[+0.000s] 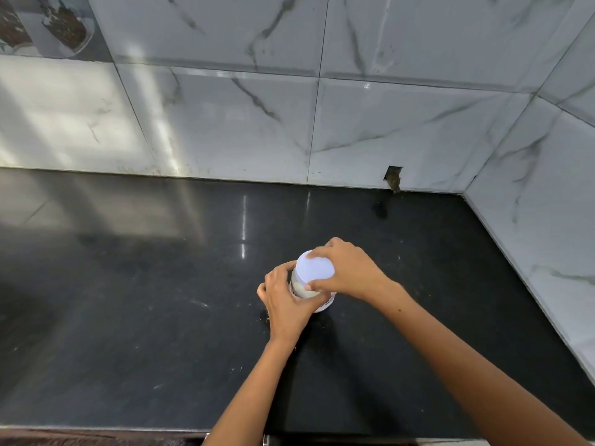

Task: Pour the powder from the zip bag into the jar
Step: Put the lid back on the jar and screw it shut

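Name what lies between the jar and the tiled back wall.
Only bare black countertop lies between jar and wall, in the head view.

Head view, looking forward and down, near black counter [128,317]

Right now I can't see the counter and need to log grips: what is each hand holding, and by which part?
Left hand wraps the jar around its body; right hand grips the white lid at its rim, from above.
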`<state>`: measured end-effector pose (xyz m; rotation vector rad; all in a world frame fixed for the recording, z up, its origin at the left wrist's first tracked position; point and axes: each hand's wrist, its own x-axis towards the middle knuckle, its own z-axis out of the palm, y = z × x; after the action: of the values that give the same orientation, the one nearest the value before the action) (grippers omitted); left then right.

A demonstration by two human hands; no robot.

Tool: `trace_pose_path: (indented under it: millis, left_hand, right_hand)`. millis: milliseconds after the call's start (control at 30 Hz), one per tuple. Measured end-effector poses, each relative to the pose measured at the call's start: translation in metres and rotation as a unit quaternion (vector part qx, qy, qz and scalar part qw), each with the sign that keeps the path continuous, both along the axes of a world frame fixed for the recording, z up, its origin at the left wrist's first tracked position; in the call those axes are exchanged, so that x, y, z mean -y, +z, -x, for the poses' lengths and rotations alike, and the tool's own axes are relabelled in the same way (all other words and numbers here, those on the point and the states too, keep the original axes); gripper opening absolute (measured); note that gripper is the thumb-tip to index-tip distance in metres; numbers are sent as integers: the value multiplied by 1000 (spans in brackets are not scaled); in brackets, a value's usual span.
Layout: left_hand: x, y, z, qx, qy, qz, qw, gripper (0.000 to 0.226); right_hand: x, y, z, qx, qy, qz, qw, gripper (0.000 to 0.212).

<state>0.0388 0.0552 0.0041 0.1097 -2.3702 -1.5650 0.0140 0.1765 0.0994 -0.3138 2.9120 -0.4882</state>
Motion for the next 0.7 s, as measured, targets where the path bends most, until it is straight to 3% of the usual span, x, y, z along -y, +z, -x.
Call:
trace_pose_path:
  millis: [167,433,700]
  left_hand:
    - [-2,0,2,-13,-4,-17,1000,58]
    - [-6,0,14,-17,-8,-16,1000,51]
    - [-29,19,86,33,-41,53,997,54]
  right_hand:
    - [24,-13,-9,-105,-83,-70,989,62]
    - [21,-26,-7,-129,-126,-15,984,59]
    - [0,-22,59,-119,-189,40,974,59]
